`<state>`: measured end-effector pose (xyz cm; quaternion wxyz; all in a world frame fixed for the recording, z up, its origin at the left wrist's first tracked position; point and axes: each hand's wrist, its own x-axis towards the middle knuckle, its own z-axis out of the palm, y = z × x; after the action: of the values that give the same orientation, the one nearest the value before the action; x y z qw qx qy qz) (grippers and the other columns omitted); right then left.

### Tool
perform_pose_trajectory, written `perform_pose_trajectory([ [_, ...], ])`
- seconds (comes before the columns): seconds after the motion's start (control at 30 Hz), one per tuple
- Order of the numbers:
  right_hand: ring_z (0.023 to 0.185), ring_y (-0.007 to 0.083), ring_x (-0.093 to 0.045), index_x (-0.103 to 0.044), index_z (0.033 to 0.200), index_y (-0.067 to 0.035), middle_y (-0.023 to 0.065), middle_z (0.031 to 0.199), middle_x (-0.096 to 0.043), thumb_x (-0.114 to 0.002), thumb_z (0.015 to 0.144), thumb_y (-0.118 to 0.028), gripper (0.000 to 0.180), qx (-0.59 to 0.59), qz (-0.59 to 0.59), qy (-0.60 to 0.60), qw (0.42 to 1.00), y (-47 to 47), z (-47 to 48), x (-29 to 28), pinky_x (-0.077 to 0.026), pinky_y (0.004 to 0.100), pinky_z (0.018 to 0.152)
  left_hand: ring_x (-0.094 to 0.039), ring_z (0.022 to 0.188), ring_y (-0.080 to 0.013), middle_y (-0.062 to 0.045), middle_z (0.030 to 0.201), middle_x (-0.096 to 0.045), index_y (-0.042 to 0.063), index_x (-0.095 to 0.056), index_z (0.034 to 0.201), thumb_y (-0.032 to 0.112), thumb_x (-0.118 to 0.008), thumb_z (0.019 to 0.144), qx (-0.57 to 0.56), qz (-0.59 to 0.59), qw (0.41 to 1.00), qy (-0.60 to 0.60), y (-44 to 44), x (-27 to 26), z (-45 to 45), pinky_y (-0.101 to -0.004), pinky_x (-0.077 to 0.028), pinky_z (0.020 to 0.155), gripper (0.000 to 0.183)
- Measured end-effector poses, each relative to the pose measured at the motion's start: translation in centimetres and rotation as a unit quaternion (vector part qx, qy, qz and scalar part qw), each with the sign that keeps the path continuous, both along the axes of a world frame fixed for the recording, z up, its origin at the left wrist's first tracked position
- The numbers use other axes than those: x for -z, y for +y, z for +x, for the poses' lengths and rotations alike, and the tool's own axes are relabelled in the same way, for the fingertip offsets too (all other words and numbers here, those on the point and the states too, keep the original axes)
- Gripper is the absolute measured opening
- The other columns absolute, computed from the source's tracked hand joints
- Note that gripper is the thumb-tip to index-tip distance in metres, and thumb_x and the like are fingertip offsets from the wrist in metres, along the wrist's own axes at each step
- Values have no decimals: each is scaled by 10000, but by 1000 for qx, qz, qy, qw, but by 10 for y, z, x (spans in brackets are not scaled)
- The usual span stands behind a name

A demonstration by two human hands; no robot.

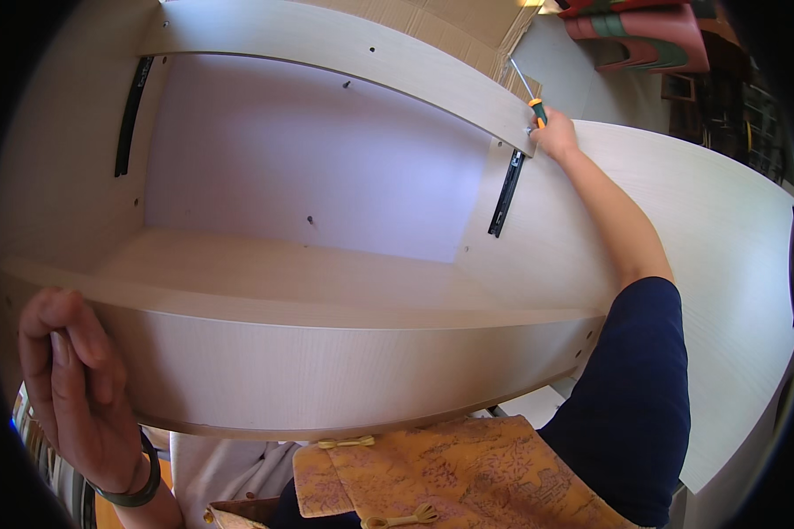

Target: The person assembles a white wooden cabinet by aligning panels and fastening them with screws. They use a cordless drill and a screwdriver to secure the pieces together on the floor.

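My right hand [554,135] grips a screwdriver [537,109] with a green and yellow handle at the right end of a pale wood-grain rail [344,40]. The shaft points up and away. A small metal fitting [529,131] shows beside the fingers. My left hand [76,377], fingers bent and holding nothing that I can see, rests near the left end of the cabinet's front board [344,377]. Black drawer slides are fixed inside the left panel [132,119] and the right panel [507,195]. Two dark pegs or screws stand on the pale back surface [317,159].
Cardboard [450,26] lies beyond the rail. Red and green plastic stools [642,36] stand at the top right, with dark clutter near them. A wide pale panel [714,264] extends right, beneath my right arm. The front board's edge is close to my body.
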<state>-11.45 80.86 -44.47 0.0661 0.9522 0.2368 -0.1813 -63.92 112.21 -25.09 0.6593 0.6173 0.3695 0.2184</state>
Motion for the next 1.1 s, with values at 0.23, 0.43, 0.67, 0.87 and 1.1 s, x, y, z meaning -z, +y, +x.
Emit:
perform_pose_trajectory([
  [0.23, 920, 355, -619, -611, 907, -75, 175, 914, -659, -657, 733, -140, 192, -2, -51, -48, 998, 1, -17, 4, -488, 428, 806, -263, 520, -18, -18, 778, -467, -36, -509, 1151, 102, -356, 964, 6, 6, 1000, -7, -4, 0, 4, -153, -206, 450, 278],
  [0.43, 863, 381, -620, -581, 942, 13, 219, 841, -646, -583, 817, -286, 324, -14, -33, -46, 998, 20, -12, -47, -487, 445, 787, -250, 535, -19, 14, 775, -445, -12, -524, 1155, 106, -380, 965, 3, -19, 1000, 8, -7, -3, 9, -169, -201, 476, 266],
  [0.67, 613, 329, -618, -623, 779, 45, 192, 745, -634, -585, 771, -273, 320, -17, -133, 37, 990, 51, -21, -144, -495, 418, 575, -263, 524, -8, 17, 772, -469, -11, -545, 1132, 113, -405, 962, -17, -49, 998, 18, -11, -7, 19, -162, -190, 461, 253],
  [0.87, 522, 254, -563, -606, 715, 35, 143, 640, -586, -596, 734, -229, 264, 90, -181, 76, 976, 43, -36, -154, -455, 365, 504, -281, 533, -9, 21, 752, -466, -3, -554, 1136, 116, -399, 965, 3, -48, 999, -9, -12, -9, 22, -166, -204, 466, 260],
  [1.1, 484, 216, -526, -606, 724, 28, 114, 600, -566, -548, 723, -168, 204, 87, -148, 79, 982, 40, -38, -144, -430, 354, 472, -288, 545, -11, 21, 754, -464, -3, -556, 1141, 114, -392, 968, -2, -34, 999, -9, -14, -8, 21, -162, -213, 477, 266],
])
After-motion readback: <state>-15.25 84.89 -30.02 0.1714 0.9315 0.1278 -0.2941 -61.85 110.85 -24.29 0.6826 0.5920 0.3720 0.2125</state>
